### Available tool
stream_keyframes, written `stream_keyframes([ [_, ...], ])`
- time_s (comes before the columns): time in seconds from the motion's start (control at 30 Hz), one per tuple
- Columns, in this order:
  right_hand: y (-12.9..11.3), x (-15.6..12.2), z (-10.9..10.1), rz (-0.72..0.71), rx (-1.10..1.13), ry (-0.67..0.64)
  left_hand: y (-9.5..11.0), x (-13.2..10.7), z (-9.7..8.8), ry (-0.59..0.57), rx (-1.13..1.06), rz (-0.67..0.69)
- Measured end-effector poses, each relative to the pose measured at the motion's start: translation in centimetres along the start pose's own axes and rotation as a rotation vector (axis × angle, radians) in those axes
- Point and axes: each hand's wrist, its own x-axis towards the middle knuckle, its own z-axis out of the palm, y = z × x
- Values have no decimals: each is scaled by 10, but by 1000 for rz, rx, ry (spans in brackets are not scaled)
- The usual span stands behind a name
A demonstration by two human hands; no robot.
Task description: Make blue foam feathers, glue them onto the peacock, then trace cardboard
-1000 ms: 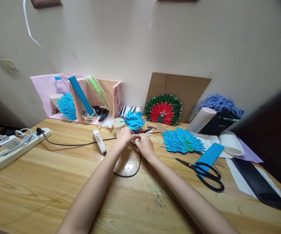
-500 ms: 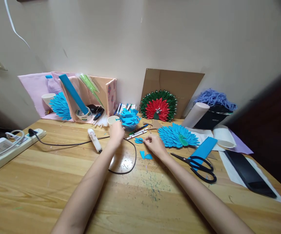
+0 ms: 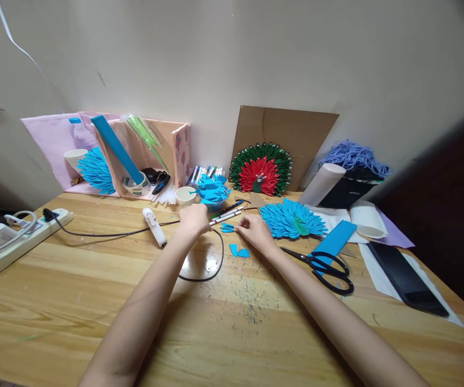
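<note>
Head view, and from where I stand the right hand (image 3: 254, 232) pinches narrowly at the end of some small, slender blue petals (image 3: 226, 228), mid-table on glossy grained wood. The left hand (image 3: 195, 219) is knuckles-up beside slim white markers (image 3: 227, 216); its fingertips are hidden, so I cannot tell what it grips. Nearer lie pointed, flat blue scraps (image 3: 234, 250). To the right, a layered, ruffled blue fan (image 3: 286, 217) bears a smooth green shape (image 3: 301, 226), near loop-handled black scissors (image 3: 309, 259).
</note>
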Motion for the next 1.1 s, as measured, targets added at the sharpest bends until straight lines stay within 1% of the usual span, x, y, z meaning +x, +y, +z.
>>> stream_keyframes([
  [0.07,1,1,0,1,7,0,5,-3,1,-19,-9,38],
  [0.13,2,0,-2,8,16,14,10,-3,7,-54,-28,93],
  [0.23,4,-7,-6,32,39,61,19,3,26,-129,-68,182],
  [0.33,7,-21,-13,24,118,101,25,11,48,-195,-103,252],
  [0.4,9,-32,-18,12,168,99,26,16,59,-225,-122,285],
  [0.47,10,-43,-23,22,197,74,26,19,65,-243,-137,311],
  [0.57,9,-56,-28,62,259,21,25,21,70,-254,-158,340],
  [0.7,4,-69,-27,92,321,-38,22,23,72,-251,-205,374],
  [0.8,-1,-76,-25,67,352,-42,22,23,72,-250,-241,408],
  [0.87,-4,-79,-24,59,388,-33,23,19,71,-235,-265,442],
  [0.9,-4,-80,-24,72,427,-30,23,15,70,-204,-282,468],
  [0.93,-4,-81,-24,98,486,-29,24,10,71,-141,-313,510],
  [0.97,-4,-81,-24,139,566,-31,24,5,72,-54,-352,558],
  [1.03,-2,-80,-23,263,768,-68,24,-7,77,219,-465,713],
  [1.07,-1,-79,-22,328,870,-99,24,-12,81,336,-499,781],
  [1.1,0,-78,-22,378,963,-135,23,-16,86,428,-517,844],
])
